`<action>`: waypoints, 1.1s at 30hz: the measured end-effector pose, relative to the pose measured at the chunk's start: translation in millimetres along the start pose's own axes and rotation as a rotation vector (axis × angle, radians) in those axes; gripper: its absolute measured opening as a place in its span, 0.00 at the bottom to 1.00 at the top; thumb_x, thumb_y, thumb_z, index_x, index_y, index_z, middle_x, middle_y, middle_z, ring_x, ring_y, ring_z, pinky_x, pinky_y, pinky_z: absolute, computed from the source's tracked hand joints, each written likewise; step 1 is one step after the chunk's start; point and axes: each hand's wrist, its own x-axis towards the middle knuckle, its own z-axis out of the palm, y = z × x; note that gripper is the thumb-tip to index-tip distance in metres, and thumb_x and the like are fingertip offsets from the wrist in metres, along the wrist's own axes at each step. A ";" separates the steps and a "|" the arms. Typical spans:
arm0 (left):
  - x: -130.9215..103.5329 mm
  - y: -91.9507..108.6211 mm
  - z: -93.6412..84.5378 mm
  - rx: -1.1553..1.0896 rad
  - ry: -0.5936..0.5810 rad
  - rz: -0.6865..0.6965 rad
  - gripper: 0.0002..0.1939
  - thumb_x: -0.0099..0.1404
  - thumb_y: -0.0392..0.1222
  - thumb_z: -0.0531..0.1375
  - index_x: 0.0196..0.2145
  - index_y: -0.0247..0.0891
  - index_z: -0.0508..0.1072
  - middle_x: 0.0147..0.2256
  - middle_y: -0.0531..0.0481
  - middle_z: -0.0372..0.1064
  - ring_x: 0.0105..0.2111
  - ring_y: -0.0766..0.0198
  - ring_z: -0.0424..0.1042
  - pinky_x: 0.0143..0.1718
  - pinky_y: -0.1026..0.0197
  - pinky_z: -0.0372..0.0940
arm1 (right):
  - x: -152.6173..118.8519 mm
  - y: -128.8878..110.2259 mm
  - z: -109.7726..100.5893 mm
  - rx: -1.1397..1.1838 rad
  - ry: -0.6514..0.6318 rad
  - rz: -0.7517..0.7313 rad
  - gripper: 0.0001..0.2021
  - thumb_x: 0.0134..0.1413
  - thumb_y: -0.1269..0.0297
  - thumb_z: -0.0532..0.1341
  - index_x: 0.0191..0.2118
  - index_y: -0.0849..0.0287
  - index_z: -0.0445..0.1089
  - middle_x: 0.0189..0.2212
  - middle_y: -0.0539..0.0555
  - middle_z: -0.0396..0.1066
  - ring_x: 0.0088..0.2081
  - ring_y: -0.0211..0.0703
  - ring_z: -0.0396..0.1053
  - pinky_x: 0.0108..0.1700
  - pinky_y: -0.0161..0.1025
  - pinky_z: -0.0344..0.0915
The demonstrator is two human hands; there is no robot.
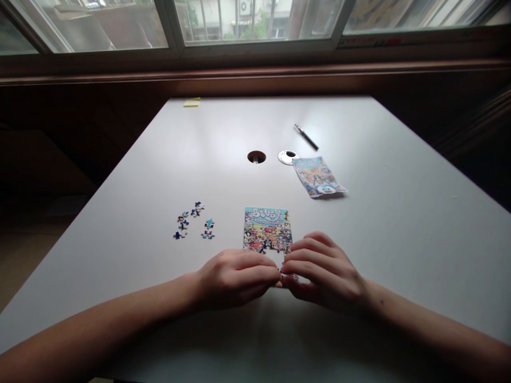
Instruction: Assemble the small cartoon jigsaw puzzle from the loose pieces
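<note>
A colourful jigsaw puzzle (266, 229) with many small cartoon figures lies in front of me. It has a gap in its lower middle where the white table shows through. My left hand (241, 276) covers its lower left part, fingers pressed together and tips at the gap. Whatever those fingertips pinch is hidden. My right hand (329, 266) grips the puzzle's lower right edge with curved fingers and thumb, its fingertips close to those of the left. Several loose puzzle pieces (182, 224) lie to the left, and another two, one of them a light-blue piece (209, 223), sit nearer the puzzle.
Beyond the puzzle, a creased picture sheet (318, 178) partly overlaps a round cover (286, 156). A cable hole (256, 157) opens in the white table (139, 213). Behind the sheet lies a black pen (306, 137). Yellow tape (192, 102) marks the far edge, below a window.
</note>
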 end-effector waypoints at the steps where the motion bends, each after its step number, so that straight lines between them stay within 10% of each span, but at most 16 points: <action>1: 0.4 -1.7 -1.5 0.041 -0.012 0.008 0.12 0.65 0.32 0.61 0.47 0.35 0.71 0.41 0.44 0.76 0.39 0.63 0.76 0.45 0.61 0.73 | -0.6 1.8 0.7 -0.003 0.003 0.016 0.14 0.52 0.69 0.67 0.45 0.56 0.69 0.34 0.52 0.77 0.36 0.44 0.72 0.41 0.45 0.65; 14: 0.8 -13.6 -8.1 0.252 -0.255 -0.117 0.12 0.67 0.37 0.57 0.48 0.38 0.72 0.47 0.45 0.73 0.52 0.55 0.69 0.54 0.51 0.67 | 4.5 15.1 4.8 0.007 -0.107 0.370 0.03 0.54 0.66 0.66 0.35 0.53 0.72 0.42 0.56 0.72 0.46 0.50 0.67 0.50 0.52 0.66; 33: 3.3 -14.0 -7.2 0.266 -0.263 -0.121 0.11 0.69 0.38 0.57 0.48 0.39 0.71 0.46 0.45 0.73 0.49 0.57 0.69 0.52 0.52 0.68 | 7.5 15.6 7.3 0.014 -0.091 0.346 0.05 0.54 0.66 0.66 0.38 0.52 0.72 0.42 0.56 0.72 0.46 0.50 0.67 0.49 0.52 0.66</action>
